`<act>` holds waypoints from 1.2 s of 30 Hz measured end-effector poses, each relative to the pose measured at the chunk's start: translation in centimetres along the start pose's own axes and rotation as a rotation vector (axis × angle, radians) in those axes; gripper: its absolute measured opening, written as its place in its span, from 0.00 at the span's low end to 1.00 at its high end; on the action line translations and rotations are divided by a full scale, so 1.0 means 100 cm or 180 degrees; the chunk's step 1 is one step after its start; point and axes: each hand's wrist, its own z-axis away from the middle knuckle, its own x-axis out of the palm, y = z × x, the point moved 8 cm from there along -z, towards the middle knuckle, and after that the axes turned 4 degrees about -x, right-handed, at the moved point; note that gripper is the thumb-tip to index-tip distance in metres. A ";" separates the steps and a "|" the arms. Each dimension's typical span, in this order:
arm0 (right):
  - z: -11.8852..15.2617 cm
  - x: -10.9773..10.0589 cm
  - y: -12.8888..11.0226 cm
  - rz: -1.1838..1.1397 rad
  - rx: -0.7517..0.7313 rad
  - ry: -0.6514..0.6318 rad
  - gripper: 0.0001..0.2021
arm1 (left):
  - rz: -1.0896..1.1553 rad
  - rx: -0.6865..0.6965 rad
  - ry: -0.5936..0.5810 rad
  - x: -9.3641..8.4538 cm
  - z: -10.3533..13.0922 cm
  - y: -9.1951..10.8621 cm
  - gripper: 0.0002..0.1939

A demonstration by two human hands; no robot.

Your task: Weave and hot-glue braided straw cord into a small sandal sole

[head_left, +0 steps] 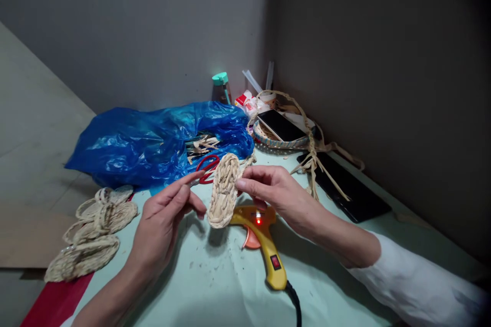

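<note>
My right hand (278, 191) pinches a small sole woven from pale straw (223, 193) at its right edge and holds it above the table. To the sole's left is my left hand (163, 214), open, with its index finger stretched toward the sole and nothing visible in its grasp. Behind and below them lies a yellow hot glue gun (264, 240) with an orange trigger and a lit red light. Red looped handles (199, 166), apparently of scissors, show just behind the sole, partly hidden by it.
Several woven straw sandals (86, 255) rest at the left. Behind are a blue plastic bag (134, 138) holding straw strips, and a green-lidded bottle (221, 89). A phone (282, 123) sits on a basket (264, 142). Braided straw (312, 150) hangs over a black tablet-like slab (353, 191).
</note>
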 end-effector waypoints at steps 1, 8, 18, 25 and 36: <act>0.000 0.001 0.000 -0.0019 0.0007 -0.0035 0.12 | -0.0081 0.0034 -0.0092 0.006 0.000 0.003 0.15; 0.001 0.002 0.001 0.0037 -0.0026 -0.0211 0.11 | -0.0232 -0.0138 -0.0672 0.041 -0.003 0.004 0.15; -0.002 0.002 0.001 0.0150 0.0069 -0.0006 0.11 | -0.0158 -0.0329 -0.0603 0.037 -0.002 -0.006 0.10; 0.001 -0.004 -0.001 0.0461 0.0044 0.0211 0.12 | 0.0275 -0.0486 -0.0547 0.043 -0.003 -0.011 0.08; 0.005 -0.004 -0.005 0.0262 -0.0078 0.0373 0.12 | 0.0031 -0.0360 -0.0319 0.037 0.003 -0.005 0.11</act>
